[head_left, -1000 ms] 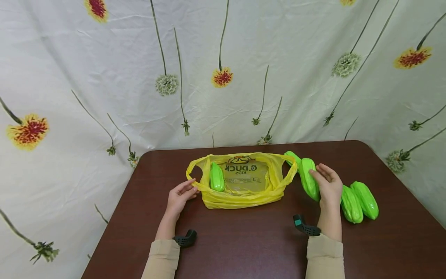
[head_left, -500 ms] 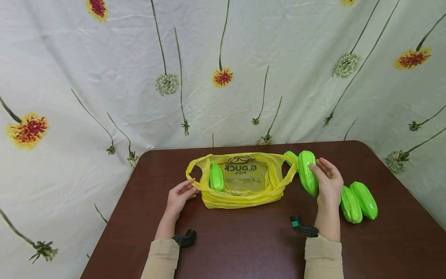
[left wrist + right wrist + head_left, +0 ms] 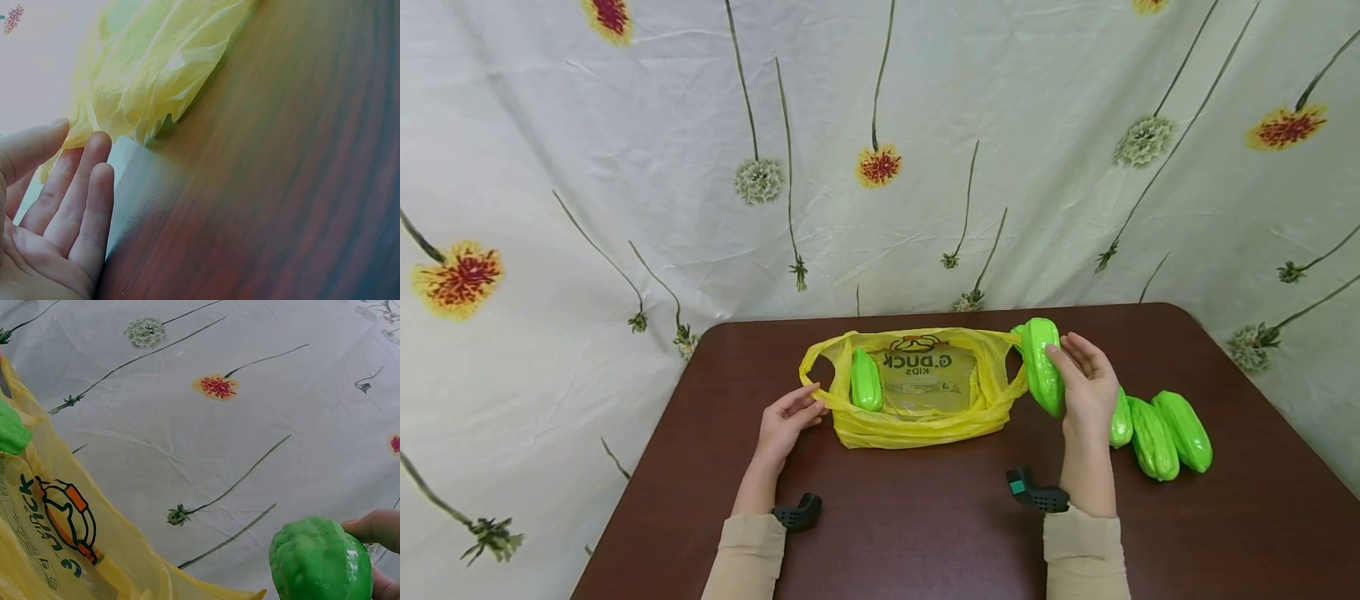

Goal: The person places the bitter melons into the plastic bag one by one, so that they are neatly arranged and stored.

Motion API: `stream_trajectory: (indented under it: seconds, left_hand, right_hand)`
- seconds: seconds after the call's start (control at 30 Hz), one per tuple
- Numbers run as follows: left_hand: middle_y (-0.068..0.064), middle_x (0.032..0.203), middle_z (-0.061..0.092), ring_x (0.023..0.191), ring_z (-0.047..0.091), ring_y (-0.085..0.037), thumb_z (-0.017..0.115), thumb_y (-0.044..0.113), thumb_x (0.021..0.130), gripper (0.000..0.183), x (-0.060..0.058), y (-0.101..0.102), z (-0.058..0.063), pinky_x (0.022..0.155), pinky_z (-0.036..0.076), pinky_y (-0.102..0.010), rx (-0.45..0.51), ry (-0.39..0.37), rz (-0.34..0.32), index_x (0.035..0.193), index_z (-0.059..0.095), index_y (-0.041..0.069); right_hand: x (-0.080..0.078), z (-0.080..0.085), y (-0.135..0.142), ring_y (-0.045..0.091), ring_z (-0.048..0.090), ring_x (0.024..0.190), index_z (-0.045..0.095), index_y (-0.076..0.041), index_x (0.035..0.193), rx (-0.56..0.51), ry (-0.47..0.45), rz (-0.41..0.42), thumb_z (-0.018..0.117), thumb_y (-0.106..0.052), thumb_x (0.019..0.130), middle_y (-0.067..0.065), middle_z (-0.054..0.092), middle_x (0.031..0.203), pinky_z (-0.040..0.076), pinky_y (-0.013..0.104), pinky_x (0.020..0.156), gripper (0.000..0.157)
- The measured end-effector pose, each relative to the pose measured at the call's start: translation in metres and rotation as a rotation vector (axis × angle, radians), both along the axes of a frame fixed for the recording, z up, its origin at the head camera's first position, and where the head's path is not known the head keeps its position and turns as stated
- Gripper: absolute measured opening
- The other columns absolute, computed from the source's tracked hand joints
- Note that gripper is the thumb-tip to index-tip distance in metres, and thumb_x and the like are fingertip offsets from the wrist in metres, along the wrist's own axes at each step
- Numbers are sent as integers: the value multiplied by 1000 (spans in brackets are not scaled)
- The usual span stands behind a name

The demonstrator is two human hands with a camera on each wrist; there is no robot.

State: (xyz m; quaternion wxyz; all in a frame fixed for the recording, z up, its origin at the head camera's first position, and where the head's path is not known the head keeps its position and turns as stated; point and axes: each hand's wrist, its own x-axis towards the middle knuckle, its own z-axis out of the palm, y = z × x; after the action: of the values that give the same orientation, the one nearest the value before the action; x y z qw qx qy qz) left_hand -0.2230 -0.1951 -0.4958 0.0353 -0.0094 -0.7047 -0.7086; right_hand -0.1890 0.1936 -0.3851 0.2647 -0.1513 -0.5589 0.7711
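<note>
A yellow plastic bag [image 3: 925, 427] with printed lettering lies on the table with its mouth spread wide. One glossy green bitter melon [image 3: 867, 382] is inside it, at the left end. My left hand [image 3: 786, 427] pinches the bag's left handle between thumb and fingers; the left wrist view shows the yellow film [image 3: 156, 69] at the fingertips. Just off the bag's right handle, my right hand [image 3: 1088, 385] holds up another bitter melon [image 3: 1042, 367], gripped by its side. Its bumpy end [image 3: 319, 562] shows in the right wrist view, beside the thumb.
Three more bitter melons [image 3: 1153, 437] lie together on the right of the dark brown table [image 3: 917, 517]. Another green one [image 3: 1017, 331] is mostly hidden behind the bag's right handle and the held melon. A flower-printed cloth [image 3: 820, 233] hangs behind the table.
My right hand has lifted the bitter melon and carried it left to the bag's right handle, uncovering a melon behind the wrist. The left hand and bag have barely moved.
</note>
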Motion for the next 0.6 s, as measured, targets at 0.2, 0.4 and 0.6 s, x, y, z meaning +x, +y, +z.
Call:
stream_trajectory:
  seconds: [0.2,0.4,0.6]
  left_hand:
    - [-5,90,67,80,68,-16,69,9,85,43,0,0,1,74,56,-29,2,6,-1,125,58,-4]
    - [-4,90,67,81,68,-17,68,8,86,43,1,1,0,74,56,-29,3,6,-3,125,57,-5]
    - [-7,92,67,81,68,-17,68,8,86,43,1,1,1,74,56,-29,0,0,2,125,57,-4]
  right_hand:
    - [-1,1,-11,12,57,96,63,-6,112,9,0,6,71,-5,83,7,60,110,46,17,82,31]
    - [-4,-3,-20,13,57,98,62,-7,114,32,-14,31,71,-9,84,10,59,115,46,18,84,32]
    - [-8,-6,-35,13,57,100,60,-4,117,38,-39,73,70,-10,85,4,60,110,46,21,88,34]
